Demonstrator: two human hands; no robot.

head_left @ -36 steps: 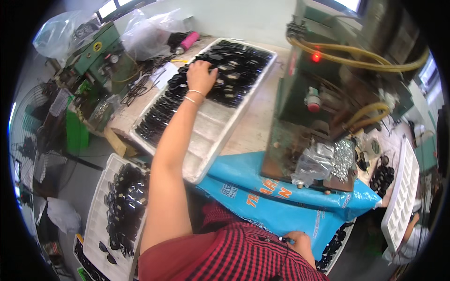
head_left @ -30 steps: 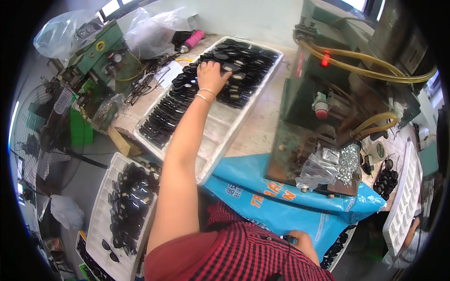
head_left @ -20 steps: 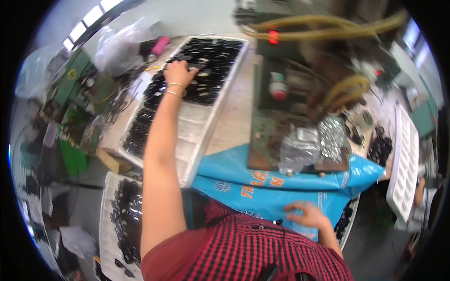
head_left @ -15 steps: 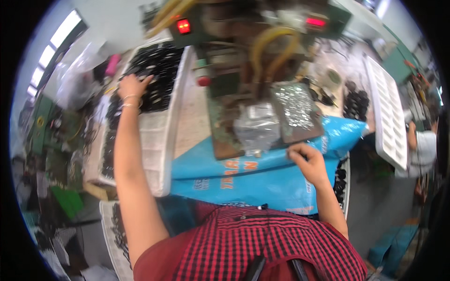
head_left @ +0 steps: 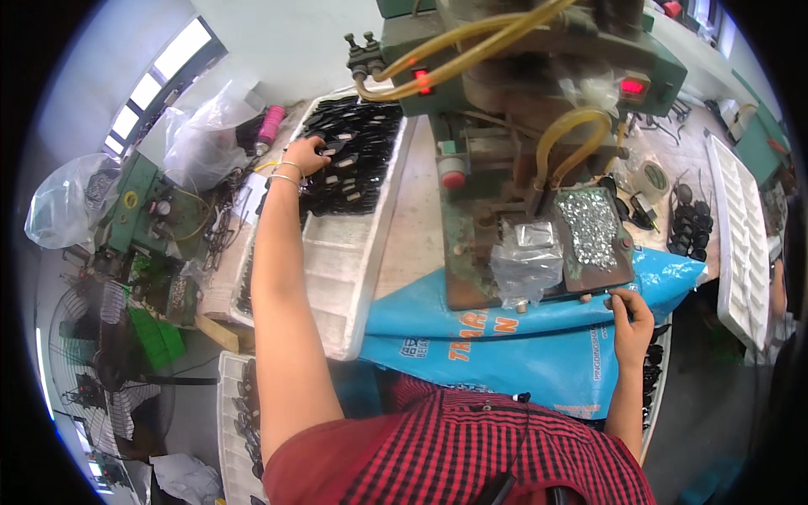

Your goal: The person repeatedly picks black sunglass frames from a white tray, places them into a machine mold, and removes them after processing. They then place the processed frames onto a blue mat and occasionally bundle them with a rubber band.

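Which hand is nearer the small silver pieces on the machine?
Right. The right hand is just in front of the small silver pieces; the left hand is farther, left of them, over the white tray.

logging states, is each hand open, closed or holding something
Left hand: fingers curled at black eyewear in the white tray; cannot tell if holding any.
Right hand: fingers bent over the blue sheet; cannot tell if holding anything.

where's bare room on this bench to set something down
There's a bare tabletop strip between the white tray and the green machine base. The tray's near right-hand compartments look bare too. Crowded: the tray's far part, packed with dark eyewear by the left hand; the machine base, holding a clear bag and shiny metal bits.
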